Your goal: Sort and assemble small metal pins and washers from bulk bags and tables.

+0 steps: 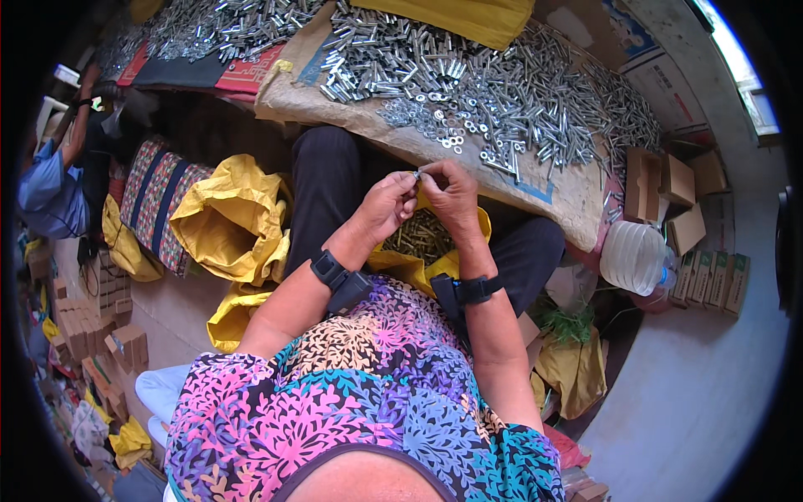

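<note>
Just off the table's near edge, the fingertips of my left hand [386, 205] and right hand [452, 194] meet in a pinch. Between them is a small shiny metal fastener [416, 175], too small to tell its exact kind. Under my hands, between my knees, an open yellow sack [400, 266] holds many brassy metal fasteners [421, 233], partly covered by my wrists. Ahead, the table [351, 107] carries a wide heap of silver bolts or anchor sleeves [535, 88]. Loose washers [452, 134] lie nearest to my hands.
Open yellow sacks [224, 219] stand at my left beside a patterned bag [159, 197]. Another person in a blue garment [52, 197] is at far left. On the right are a clear plastic jug [633, 258], open cardboard boxes [644, 180] and small upright boxes [711, 280].
</note>
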The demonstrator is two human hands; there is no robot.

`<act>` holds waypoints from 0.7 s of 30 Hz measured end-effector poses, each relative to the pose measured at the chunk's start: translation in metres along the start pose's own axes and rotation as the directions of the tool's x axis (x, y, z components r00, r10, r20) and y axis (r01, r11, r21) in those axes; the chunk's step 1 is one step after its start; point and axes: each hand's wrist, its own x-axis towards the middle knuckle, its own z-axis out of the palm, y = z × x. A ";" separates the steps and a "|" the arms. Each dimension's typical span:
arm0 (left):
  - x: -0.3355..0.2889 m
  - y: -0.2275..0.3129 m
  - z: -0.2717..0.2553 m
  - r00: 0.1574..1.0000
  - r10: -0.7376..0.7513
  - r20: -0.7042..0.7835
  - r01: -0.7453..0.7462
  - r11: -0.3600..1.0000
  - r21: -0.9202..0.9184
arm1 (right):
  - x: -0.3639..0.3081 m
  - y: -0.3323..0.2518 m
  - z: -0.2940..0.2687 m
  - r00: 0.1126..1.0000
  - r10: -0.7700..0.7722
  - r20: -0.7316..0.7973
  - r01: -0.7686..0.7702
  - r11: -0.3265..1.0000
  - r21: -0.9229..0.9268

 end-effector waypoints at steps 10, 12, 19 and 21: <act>0.002 -0.004 -0.004 0.999 -0.035 0.019 0.035 0.999 -0.020 | 0.011 -0.005 -0.039 0.971 -0.237 -0.009 0.209 0.871 -0.444; 0.003 -0.005 -0.002 0.999 -0.036 0.022 0.036 0.999 -0.020 | 0.023 0.007 -0.061 0.955 -0.291 -0.060 0.183 0.737 -0.650; 0.003 -0.006 -0.004 0.998 -0.059 0.003 0.059 0.998 -0.018 | 0.036 0.017 -0.075 0.961 -0.278 0.000 0.137 0.476 -0.869; 0.002 -0.005 -0.002 0.998 -0.058 -0.002 0.058 0.998 -0.011 | 0.038 0.018 -0.071 0.969 -0.248 0.015 0.121 0.420 -0.899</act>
